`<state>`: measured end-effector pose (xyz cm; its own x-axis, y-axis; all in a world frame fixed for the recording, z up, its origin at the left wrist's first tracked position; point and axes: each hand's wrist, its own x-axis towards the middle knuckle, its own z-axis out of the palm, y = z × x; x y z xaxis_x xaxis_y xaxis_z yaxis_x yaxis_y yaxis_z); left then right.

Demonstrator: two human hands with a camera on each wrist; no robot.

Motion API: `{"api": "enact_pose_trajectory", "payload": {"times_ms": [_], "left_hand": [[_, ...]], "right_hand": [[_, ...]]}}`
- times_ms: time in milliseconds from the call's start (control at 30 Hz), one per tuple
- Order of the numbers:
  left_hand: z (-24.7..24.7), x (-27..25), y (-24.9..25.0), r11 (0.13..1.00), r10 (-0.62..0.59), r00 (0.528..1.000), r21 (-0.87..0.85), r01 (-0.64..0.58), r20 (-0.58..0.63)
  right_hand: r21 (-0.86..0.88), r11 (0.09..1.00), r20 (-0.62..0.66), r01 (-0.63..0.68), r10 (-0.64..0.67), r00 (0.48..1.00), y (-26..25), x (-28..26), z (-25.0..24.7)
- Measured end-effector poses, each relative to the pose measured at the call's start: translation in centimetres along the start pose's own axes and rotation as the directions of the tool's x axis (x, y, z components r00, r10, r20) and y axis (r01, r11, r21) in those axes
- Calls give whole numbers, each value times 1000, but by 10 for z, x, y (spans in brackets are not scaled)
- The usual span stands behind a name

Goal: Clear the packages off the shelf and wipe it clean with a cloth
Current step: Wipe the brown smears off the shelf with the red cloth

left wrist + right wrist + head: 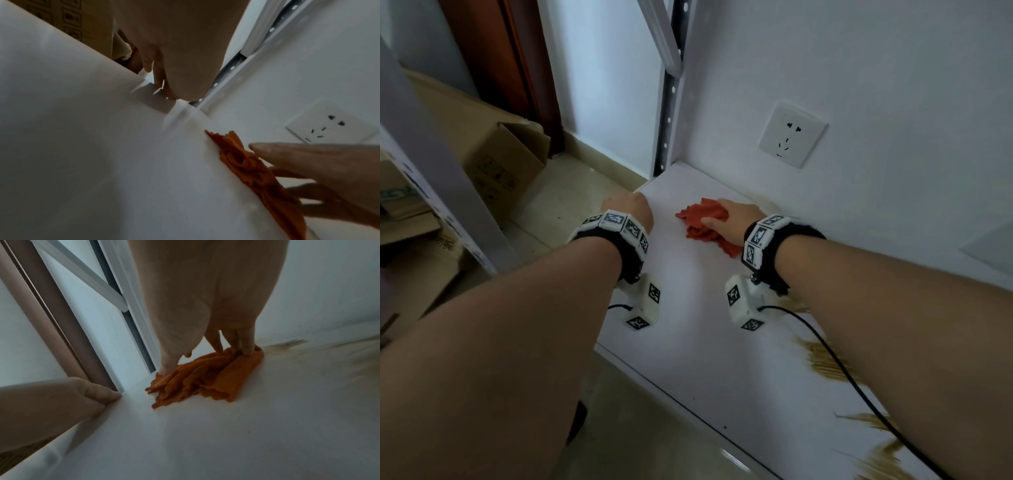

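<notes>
White shelf point(688, 342) runs along the wall, yellowish stains at its back edge. Left hand point(628, 209) curls over the shelf's end corner. Right hand point(736, 214) presses straight fingers onto the crumpled orange cloth point(702, 222) nearby.

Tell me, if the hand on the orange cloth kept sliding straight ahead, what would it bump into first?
Probably the white wall behind the shelf. The right hand presses the orange cloth close to it; exact depth is unclear.

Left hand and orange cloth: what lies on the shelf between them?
Bare white shelf between left hand and orange cloth; the head view shows it.
</notes>
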<state>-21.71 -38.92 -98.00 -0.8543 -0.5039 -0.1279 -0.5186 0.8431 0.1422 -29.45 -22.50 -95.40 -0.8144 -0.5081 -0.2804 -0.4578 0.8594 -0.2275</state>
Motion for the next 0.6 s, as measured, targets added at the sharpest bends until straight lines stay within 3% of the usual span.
{"api": "enact_pose_trajectory", "payload": {"times_ms": [233,400,600], "left_hand": [[10,7,1,1000,15,999,14,-14,-51],[8,9,4,999,38,999,17,-37,-37],[8,3,9,1000,9,999,-1,-9,-31]], "right_hand": [[-48,999,103,11,-6,995,-20,26,13],[-154,979,249,135,-94,964,-55,46,25],[-185,968,268,172,-119,956,-33,53,18]]}}
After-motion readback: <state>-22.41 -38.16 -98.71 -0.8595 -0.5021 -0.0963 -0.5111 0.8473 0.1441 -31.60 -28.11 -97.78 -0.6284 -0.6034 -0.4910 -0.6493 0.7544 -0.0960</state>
